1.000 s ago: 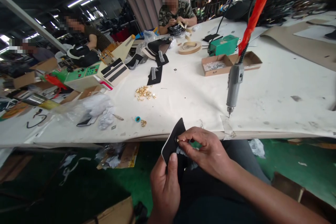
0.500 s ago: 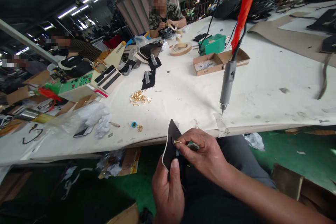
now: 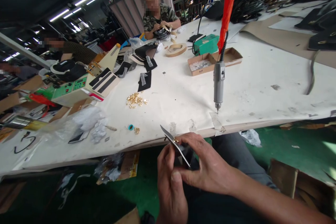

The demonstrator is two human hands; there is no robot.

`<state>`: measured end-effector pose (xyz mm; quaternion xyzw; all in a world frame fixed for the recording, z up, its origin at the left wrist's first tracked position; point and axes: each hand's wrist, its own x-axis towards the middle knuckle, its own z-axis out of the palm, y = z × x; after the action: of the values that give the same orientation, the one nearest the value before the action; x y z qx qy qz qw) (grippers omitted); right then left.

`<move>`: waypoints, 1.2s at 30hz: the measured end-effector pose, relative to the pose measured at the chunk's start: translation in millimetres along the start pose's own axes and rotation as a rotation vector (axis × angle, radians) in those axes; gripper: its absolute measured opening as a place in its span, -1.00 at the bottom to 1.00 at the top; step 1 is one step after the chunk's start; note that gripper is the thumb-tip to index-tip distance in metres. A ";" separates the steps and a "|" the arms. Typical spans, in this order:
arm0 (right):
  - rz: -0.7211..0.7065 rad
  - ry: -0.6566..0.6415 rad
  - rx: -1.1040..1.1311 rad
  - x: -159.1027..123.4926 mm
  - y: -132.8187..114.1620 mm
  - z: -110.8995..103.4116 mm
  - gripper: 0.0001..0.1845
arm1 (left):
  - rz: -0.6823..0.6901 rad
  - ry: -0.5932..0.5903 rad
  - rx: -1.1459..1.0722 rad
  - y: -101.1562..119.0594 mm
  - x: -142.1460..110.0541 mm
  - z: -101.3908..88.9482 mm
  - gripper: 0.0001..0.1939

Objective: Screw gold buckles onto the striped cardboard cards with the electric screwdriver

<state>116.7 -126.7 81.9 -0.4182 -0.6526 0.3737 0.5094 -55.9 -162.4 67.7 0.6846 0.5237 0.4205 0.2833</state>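
Below the near edge of the white table (image 3: 262, 77), my left hand (image 3: 170, 185) and my right hand (image 3: 207, 168) both grip a small black leather piece (image 3: 175, 144), now seen almost edge-on. A small gold fitting sits on the piece near my right fingertips. A grey electric screwdriver (image 3: 218, 84) hangs tip-down over the table just beyond my hands, under an orange sleeve (image 3: 228, 3). A pile of gold fittings (image 3: 135, 99) lies on the table to the left.
A cardboard tray (image 3: 210, 63) and a green box (image 3: 206, 44) stand behind the screwdriver. A green-and-cream machine (image 3: 78, 89) and crumpled plastic (image 3: 86, 119) are at the left. Two persons work at the far side. Cardboard boxes (image 3: 296, 178) stand on the green floor.
The black piece has been turned from face-on to nearly edge-on between my hands. My right hand now wraps over it. The view has shifted slightly to the right.
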 end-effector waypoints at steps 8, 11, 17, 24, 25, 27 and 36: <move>0.313 0.111 0.223 6.0 19.3 -14.2 -0.83 | -0.026 -0.125 -0.006 4.0 23.2 16.1 -0.53; 0.481 0.074 0.438 10.8 23.9 -29.4 -0.69 | -0.001 -0.058 -0.002 -1.2 48.1 24.1 -0.69; 0.715 0.077 0.585 14.5 36.7 -51.1 -0.62 | -0.368 -0.050 -0.369 -12.8 93.7 45.5 -0.46; 0.813 0.053 0.595 17.7 55.1 -67.7 -0.65 | -0.633 -0.222 -0.699 -15.0 117.5 62.5 -0.02; 0.830 0.048 0.580 19.0 56.6 -70.1 -0.66 | -0.641 -0.228 -0.694 -15.4 119.9 63.9 -0.06; 0.858 0.028 0.540 22.4 59.0 -74.9 -0.67 | -0.647 -0.245 -0.672 -16.5 124.5 66.3 -0.15; 0.886 -0.173 0.156 45.4 70.1 -95.4 -0.74 | -0.579 -0.326 -0.389 -28.1 138.1 73.2 -0.33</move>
<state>215.5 -52.8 53.1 -0.5847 -0.4207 0.6372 0.2741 8.0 -18.4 47.4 0.4998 0.5540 0.3001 0.5944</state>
